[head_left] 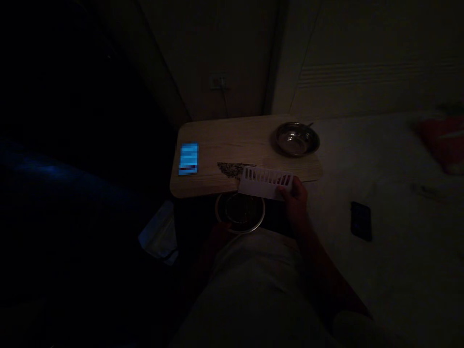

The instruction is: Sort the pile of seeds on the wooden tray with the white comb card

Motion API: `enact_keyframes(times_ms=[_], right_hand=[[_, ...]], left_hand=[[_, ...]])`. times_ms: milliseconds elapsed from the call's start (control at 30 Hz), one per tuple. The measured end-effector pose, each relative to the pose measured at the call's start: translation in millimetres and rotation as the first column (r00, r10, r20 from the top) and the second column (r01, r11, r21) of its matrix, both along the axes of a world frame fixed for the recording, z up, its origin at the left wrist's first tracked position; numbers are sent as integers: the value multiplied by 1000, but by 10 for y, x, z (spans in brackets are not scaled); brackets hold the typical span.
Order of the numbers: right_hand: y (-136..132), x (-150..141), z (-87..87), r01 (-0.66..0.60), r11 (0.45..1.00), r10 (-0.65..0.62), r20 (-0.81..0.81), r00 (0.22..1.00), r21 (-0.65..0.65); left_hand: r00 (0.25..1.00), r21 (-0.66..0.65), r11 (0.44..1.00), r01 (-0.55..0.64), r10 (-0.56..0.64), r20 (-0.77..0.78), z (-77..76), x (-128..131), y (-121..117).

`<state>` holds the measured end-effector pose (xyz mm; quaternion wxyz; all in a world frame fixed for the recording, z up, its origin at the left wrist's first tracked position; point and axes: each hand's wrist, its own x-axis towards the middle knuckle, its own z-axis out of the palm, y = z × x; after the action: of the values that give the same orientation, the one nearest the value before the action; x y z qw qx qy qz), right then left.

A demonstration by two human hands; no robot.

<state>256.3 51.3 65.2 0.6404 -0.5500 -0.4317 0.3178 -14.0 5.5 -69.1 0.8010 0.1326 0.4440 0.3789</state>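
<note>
My right hand (pixel 295 195) is closed on the right end of a flat white plastic piece with a row of slots (pixel 257 188). The slotted piece is tilted over the near edge of a small wooden table (pixel 206 137). Small dark bits, perhaps seeds (pixel 232 169), lie scattered on the tabletop at its left end and partly behind it. Below that edge is a round bowl with a pale rim (pixel 264 215); its dark inside is hard to make out. In deep shadow, my left hand (pixel 223 229) grips the bowl's near-left rim.
A shiny metal bowl (pixel 297 140) with a utensil handle stands at the table's back right. A lit screen (pixel 188 158) is on its left side. On the pale surface to the right lie a dark phone (pixel 361 221) and a red item (pixel 444 142). A wall socket (pixel 218 82) has a cord.
</note>
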Motion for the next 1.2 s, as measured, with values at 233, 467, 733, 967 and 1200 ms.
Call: enact_keyframes(times_ms=[233,467,733,967,1200], right_hand=[[30,-39,-57,14,999,-15,27,1000,34],[50,-67,-107,94,996,-94,48,994,-3],[57,-134,-66,153,988,-154,96,983,23],[42,-164,-67,82,996,-83,40,996,24],[21,-115,-74,91,996,-92,34,995,16]], left_hand=[[1000,-32,999,-8,8,-26,-54,-5,7],[999,-19,1000,-1,0,-53,47,50,20],[994,-24,995,95,-94,55,65,3,38],[998,31,999,-43,44,-45,53,31,-43],[986,105,985,-135,144,-89,131,26,-145]])
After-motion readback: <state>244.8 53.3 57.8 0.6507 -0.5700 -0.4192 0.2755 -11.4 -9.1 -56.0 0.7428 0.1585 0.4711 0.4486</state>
